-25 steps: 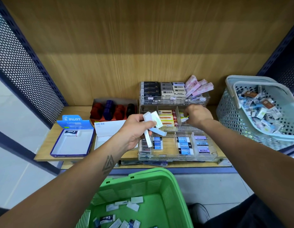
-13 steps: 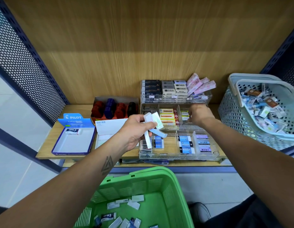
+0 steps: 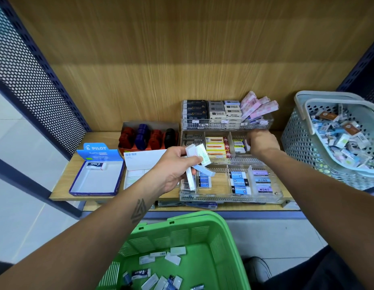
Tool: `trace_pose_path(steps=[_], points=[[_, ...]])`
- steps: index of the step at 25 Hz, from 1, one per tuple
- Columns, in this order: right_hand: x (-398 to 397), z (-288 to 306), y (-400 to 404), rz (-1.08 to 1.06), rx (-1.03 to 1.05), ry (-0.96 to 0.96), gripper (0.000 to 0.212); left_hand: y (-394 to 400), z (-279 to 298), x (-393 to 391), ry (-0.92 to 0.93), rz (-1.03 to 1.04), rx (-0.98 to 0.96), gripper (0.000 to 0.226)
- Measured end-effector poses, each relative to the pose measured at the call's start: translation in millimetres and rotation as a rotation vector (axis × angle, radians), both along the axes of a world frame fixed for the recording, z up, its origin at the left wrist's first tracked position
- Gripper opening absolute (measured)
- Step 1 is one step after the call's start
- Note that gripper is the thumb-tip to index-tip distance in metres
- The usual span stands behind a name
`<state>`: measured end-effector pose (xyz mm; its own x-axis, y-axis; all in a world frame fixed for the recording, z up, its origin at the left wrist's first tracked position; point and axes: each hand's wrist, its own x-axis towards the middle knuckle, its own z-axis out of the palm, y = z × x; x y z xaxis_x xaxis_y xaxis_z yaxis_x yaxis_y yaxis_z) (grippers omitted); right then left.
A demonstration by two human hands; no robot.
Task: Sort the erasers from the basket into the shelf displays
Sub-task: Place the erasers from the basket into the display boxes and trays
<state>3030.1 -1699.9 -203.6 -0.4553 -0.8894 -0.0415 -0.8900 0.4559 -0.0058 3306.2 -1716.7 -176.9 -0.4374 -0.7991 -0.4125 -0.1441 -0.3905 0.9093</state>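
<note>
My left hand (image 3: pixel 173 166) has its fingers curled round a fanned bunch of white erasers (image 3: pixel 197 159), plain pale blocks, one tinted faintly green and two hanging downward over the near left compartment of the clear acrylic display (image 3: pixel 230 198). My right hand (image 3: pixel 263 142) reaches into the middle tier of that display, at its right end, knuckles toward me; whether its fingers are holding anything there I cannot tell, since the back of the hand hides them. The near tier carries small sleeved erasers, the rightmost stack reading MONO (image 3: pixel 263 182) in lilac and blue wrappers, with blue-and-white ones just left of them. The middle tier holds yellow and red packs; the far tier has black, grey and cream boxes, and pink ones tilted at its right end. To the left on the wooden shelf (image 3: pixel 62 185) sits an open blue cardboard box (image 3: pixel 96 174) printed PILOT, with one PILOT-sleeved eraser lying in its far corner, and behind it a carton of red, blue and black stamp-like items (image 3: pixel 148 136). The green plastic basket (image 3: pixel 204 220), slotted along its walls, sits nearest me with loose white erasers and a PILOT one on its floor. A pale blue perforated basket (image 3: pixel 301 139) at far right is heaped with mixed erasers.
</note>
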Motion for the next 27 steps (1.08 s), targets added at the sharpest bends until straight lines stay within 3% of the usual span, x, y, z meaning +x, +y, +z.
trace_pose_path(steps=[5,8,10,13,15,18,21,23,27], points=[[14,13,3,-0.026,0.001,-0.008,0.020,-1,1,1,0.007,0.009,0.001,0.016],[49,30,1,0.122,-0.182,-0.015,0.021,-1,3,4,0.020,0.042,0.013,0.012],[83,40,0,0.262,-0.313,-0.314,0.031,0,4,7,0.041,0.070,0.027,0.008],[126,52,9,0.259,-0.286,-1.107,0.033,-1,3,12,0.054,0.109,0.047,0.008],[134,57,18,0.227,-0.184,-1.305,0.032,-1,3,16,0.045,0.118,0.052,0.013],[131,55,23,0.223,-0.177,-1.373,0.038,-2,1,21,0.024,0.127,0.051,0.012],[127,53,20,0.118,-0.352,-1.503,0.035,-5,1,30,0.030,0.149,0.105,0.022],[127,51,18,0.174,-0.409,-1.555,0.034,-5,5,39,0.121,0.149,0.197,0.028],[146,52,13,0.364,-0.285,-1.371,0.028,-5,13,62,0.222,0.156,0.278,0.019]])
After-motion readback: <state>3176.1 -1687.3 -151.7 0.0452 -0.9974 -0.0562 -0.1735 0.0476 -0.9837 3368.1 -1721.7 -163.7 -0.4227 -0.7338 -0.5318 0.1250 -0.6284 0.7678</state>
